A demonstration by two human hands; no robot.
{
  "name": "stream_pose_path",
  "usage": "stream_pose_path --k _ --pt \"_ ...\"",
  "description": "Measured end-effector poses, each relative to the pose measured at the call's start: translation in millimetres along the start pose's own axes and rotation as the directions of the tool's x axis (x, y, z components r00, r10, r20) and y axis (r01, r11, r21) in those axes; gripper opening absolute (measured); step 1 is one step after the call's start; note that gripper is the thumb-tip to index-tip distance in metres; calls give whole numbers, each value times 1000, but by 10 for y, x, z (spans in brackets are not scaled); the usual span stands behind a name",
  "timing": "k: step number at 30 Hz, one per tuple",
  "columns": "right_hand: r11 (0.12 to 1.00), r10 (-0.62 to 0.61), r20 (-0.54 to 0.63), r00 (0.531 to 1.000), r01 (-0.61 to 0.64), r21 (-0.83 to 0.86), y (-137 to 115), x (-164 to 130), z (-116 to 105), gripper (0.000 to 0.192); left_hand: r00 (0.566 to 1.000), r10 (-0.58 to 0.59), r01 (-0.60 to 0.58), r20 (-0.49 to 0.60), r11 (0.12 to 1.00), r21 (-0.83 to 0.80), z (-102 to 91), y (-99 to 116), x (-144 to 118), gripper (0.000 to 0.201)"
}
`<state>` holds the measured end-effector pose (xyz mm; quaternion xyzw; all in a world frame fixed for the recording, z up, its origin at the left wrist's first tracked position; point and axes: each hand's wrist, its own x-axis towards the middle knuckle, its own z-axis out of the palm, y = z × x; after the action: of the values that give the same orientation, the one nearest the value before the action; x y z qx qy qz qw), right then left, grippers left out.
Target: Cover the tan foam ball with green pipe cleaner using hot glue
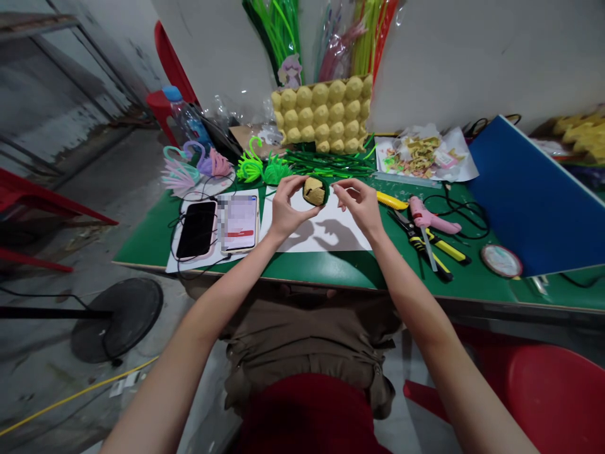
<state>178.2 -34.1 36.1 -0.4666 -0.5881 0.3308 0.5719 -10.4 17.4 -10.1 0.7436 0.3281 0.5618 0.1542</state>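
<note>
Between the thumb and fingers of my left hand [287, 211] is a small round cup-like piece [314, 191], tan inside with a dark green rim. It is held up above a white sheet of paper [302, 239]. My right hand [358, 205] hovers just right of the piece, its thumb and index finger pressed together near the green edge. Whether something thin sits in that pinch is too small to make out. Both hands cast shadows on the paper.
Two phones [197, 230] with cables lie left. Fuzzy-stem swans [208, 161] and green stems [326, 164] stand behind, before a yellow egg tray [326, 113]. At right are a pink glue gun [430, 217], pliers [444, 246], tape [501, 260] and a blue board [539, 195].
</note>
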Motion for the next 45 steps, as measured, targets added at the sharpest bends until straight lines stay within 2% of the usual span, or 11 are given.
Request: stream_pose_path --k 4,9,14,19,22,25,28,34,40,43,45 --pt "996 9 87 996 0 -92 48 -6 23 59 993 107 -110 48 992 55 -23 45 -18 61" --pt "971 -72 115 991 95 -218 123 -13 47 57 947 288 -304 141 947 103 -21 93 -45 48" --pt "943 -175 88 981 193 -273 178 2 22 51 921 353 -371 168 924 94 -6 99 -32 45" --pt "896 -289 77 954 298 -331 209 20 -24 51 904 390 -390 174 920 -32 -6 48 -22 59" --pt "861 -344 81 935 349 -371 226 18 -31 53 933 325 -311 151 944 -110 -1 51 -45 58" --pt "822 -406 73 911 399 -406 235 2 -13 53 967 250 -235 50 952 -198 19 107 -60 43" --pt "758 -475 72 877 449 -472 232 -25 22 50 994 95 -107 -58 952 -287 48 180 -44 27" --pt "638 -568 129 813 533 -556 259 -64 100 44 969 -113 15 -218 915 -404 77 256 26 30" --pt "581 -604 119 788 537 -612 310 -75 137 43 939 -308 175 -155 813 -556 49 254 66 59" --pt "572 -617 101 781 533 -623 321 -79 146 43 895 -442 307 -63 710 -633 52 253 84 67" --pt "570 -629 91 772 537 -622 330 -80 148 44 842 -538 429 48 613 -663 60 267 94 64"
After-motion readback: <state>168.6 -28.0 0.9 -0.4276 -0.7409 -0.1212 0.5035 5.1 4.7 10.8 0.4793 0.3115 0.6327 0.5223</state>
